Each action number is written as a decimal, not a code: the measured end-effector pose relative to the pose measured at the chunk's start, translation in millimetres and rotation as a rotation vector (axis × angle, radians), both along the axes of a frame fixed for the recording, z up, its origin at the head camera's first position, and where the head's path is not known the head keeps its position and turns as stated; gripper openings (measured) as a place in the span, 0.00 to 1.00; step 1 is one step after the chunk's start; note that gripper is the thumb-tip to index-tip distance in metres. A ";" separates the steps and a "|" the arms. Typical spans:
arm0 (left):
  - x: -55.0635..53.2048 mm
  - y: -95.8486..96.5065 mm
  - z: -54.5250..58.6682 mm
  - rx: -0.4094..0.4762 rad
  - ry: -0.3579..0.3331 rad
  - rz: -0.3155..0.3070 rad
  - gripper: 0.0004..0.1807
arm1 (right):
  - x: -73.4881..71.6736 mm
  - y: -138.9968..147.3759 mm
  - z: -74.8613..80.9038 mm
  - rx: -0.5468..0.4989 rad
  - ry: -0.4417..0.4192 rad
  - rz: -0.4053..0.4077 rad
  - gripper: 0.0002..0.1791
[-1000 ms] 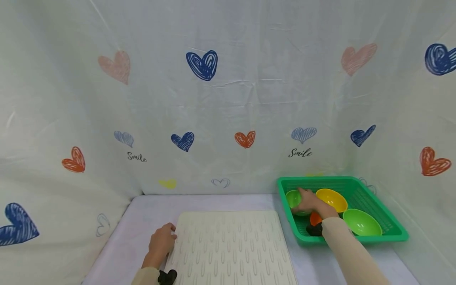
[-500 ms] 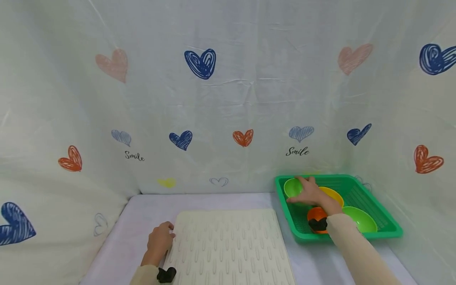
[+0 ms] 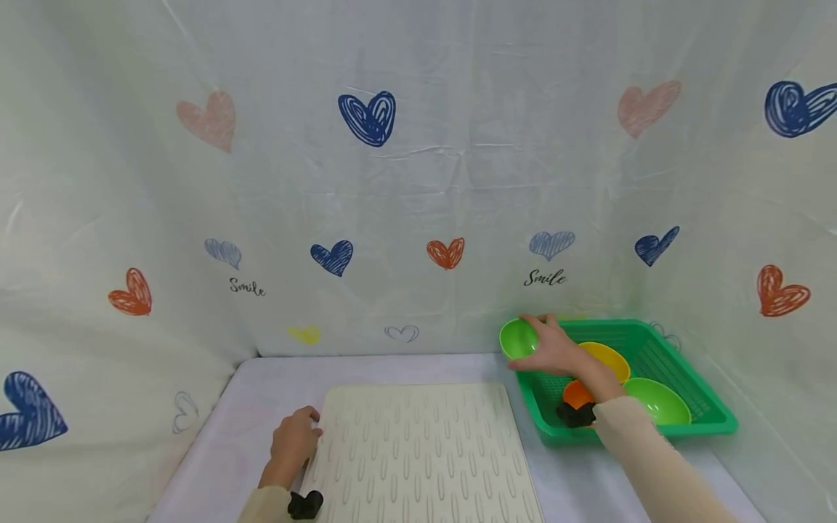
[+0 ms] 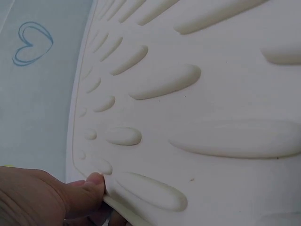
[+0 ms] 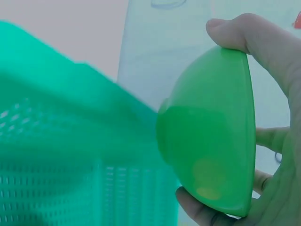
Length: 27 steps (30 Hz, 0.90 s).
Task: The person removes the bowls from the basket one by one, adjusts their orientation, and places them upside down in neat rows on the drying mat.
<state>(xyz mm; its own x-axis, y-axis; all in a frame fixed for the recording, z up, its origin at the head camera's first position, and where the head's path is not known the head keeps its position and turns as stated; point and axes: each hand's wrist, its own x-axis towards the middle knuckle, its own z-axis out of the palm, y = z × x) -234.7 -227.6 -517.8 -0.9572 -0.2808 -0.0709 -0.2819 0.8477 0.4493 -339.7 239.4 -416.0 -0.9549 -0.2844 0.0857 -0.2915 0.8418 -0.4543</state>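
Note:
In my right hand (image 3: 551, 350) is a small light-green bowl (image 3: 518, 339), gripped across its rim with thumb and fingers on opposite sides. It is tipped on its side over the left rim of the green basket (image 3: 680, 434), and the right wrist view shows its outer wall and foot beside that rim. My left hand (image 3: 294, 437) pinches the left edge of a cream ribbed mat (image 3: 418, 450); its thumb (image 4: 95, 183) lies on top at the mat's edge in the left wrist view, the other fingers partly hidden underneath.
Inside the basket sit a yellow bowl (image 3: 608, 361), an orange bowl (image 3: 577, 394) partly behind my wrist, and a larger green bowl (image 3: 660, 403). A white cloth covers the table (image 3: 275, 378). A curtain (image 3: 418, 189) printed with hearts stands close behind and on both sides.
My right hand has lifted the small green bowl from the basket's left part, moving up and left to the rim. The left hand stays at the mat's edge.

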 end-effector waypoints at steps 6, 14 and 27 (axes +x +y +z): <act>0.0 -4.0 -3.4 0.004 0.012 -0.006 0.12 | 9.7 -18.6 4.8 -0.016 -0.007 0.029 0.62; -3.8 -8.1 -8.1 0.065 -0.002 -0.010 0.11 | 24.8 -48.5 7.4 -0.083 0.026 0.058 0.60; -3.1 -10.2 -8.6 0.094 0.013 -0.034 0.11 | 54.4 -92.9 3.6 -0.166 0.055 0.144 0.60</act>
